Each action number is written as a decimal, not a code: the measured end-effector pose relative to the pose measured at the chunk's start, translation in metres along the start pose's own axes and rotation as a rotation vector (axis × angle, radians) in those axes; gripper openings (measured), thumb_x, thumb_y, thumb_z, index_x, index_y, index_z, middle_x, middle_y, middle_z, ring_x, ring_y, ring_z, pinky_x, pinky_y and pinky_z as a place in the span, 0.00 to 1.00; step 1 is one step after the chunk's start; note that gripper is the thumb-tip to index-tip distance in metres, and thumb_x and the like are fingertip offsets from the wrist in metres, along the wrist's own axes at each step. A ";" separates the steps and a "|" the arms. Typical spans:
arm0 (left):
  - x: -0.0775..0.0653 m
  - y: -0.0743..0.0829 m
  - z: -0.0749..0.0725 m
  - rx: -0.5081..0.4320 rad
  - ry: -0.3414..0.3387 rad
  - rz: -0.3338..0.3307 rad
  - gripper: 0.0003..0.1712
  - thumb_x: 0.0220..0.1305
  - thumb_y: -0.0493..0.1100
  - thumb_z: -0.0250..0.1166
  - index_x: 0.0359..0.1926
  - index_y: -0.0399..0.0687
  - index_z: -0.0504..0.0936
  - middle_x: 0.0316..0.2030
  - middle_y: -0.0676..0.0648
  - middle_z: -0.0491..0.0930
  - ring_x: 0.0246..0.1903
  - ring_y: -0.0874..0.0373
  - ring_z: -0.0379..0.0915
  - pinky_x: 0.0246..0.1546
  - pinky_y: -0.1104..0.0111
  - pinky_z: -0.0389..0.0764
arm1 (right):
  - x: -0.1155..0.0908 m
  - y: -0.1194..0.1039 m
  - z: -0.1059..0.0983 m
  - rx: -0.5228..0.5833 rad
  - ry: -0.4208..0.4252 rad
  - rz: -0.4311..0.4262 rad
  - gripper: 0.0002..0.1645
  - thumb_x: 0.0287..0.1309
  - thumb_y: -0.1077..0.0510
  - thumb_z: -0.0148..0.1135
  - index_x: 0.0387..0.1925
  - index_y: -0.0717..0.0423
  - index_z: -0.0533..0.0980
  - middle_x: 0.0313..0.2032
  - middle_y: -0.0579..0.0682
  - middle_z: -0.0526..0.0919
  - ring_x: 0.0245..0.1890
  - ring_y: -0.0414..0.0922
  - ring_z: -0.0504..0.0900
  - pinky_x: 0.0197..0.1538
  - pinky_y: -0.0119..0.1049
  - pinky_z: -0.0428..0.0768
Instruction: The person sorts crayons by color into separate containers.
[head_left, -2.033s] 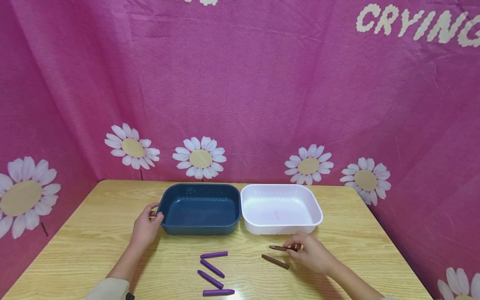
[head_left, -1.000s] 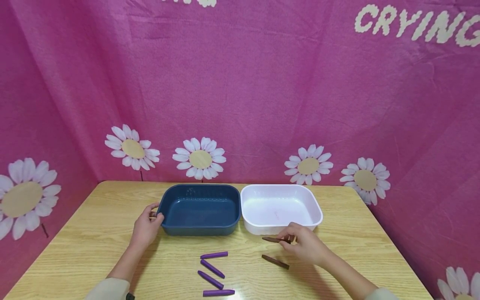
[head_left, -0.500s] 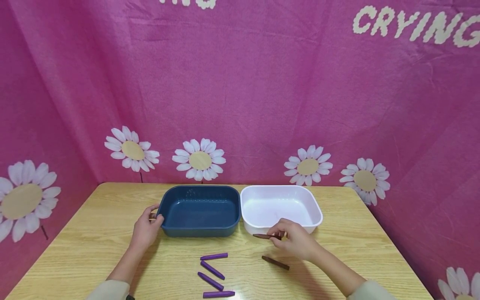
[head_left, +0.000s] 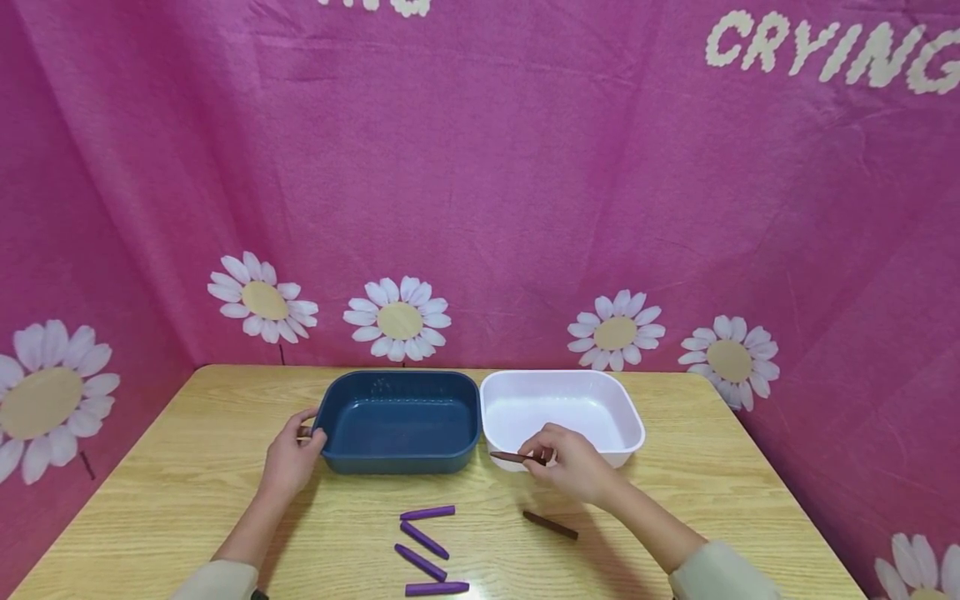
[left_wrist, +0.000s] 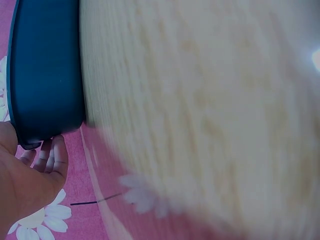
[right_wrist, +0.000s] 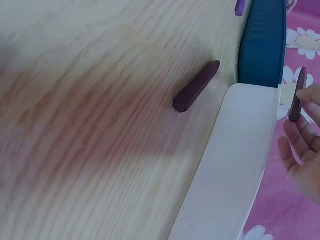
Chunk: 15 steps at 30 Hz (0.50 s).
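Observation:
My right hand (head_left: 573, 464) pinches a brown crayon (right_wrist: 298, 95) by one end, in front of the white bin's near rim; in the head view the crayon overlaps that rim. The white bin (head_left: 626, 446) stands at the back right of the table. A second brown crayon (head_left: 551, 525) lies on the wood below my right hand. With thumb on the rim and fingers against the outer wall, my left hand (head_left: 292, 458) grips the left end of the dark blue bin (head_left: 401, 464). Nothing lies inside the blue bin.
Several purple crayons, among them the topmost purple crayon (head_left: 427, 512), lie on the wooden table (head_left: 360, 533) in front of the blue bin. The two bins stand side by side. A pink cloth (head_left: 480, 208) with daisies hangs behind the table.
My right hand has carried the brown crayon left and away from me, from over the table up to the white bin's near rim. The left hand keeps its grip on the blue bin.

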<state>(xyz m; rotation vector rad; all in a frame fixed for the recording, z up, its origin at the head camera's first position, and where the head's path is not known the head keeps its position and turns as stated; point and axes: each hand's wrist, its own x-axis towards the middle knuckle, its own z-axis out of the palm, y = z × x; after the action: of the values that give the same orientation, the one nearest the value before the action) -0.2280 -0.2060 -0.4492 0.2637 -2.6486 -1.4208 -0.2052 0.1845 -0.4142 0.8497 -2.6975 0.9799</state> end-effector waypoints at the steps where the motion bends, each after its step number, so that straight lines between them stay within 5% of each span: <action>1: 0.000 0.000 0.000 -0.002 -0.002 0.000 0.26 0.64 0.41 0.50 0.64 0.42 0.65 0.45 0.38 0.74 0.40 0.52 0.74 0.32 0.72 0.70 | 0.002 -0.001 0.001 0.002 -0.002 0.005 0.05 0.49 0.62 0.66 0.31 0.51 0.82 0.24 0.40 0.75 0.27 0.36 0.72 0.31 0.25 0.70; 15: 0.000 0.000 0.000 0.006 -0.007 0.002 0.27 0.64 0.41 0.49 0.64 0.40 0.64 0.46 0.38 0.74 0.39 0.55 0.74 0.33 0.71 0.70 | 0.021 -0.013 0.008 -0.003 -0.003 -0.042 0.06 0.48 0.63 0.66 0.31 0.52 0.82 0.24 0.42 0.75 0.27 0.39 0.74 0.31 0.25 0.71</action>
<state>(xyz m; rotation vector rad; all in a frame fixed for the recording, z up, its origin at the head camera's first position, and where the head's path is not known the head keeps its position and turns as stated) -0.2280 -0.2060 -0.4491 0.2567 -2.6577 -1.4165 -0.2152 0.1622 -0.4067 0.9038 -2.6717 0.9669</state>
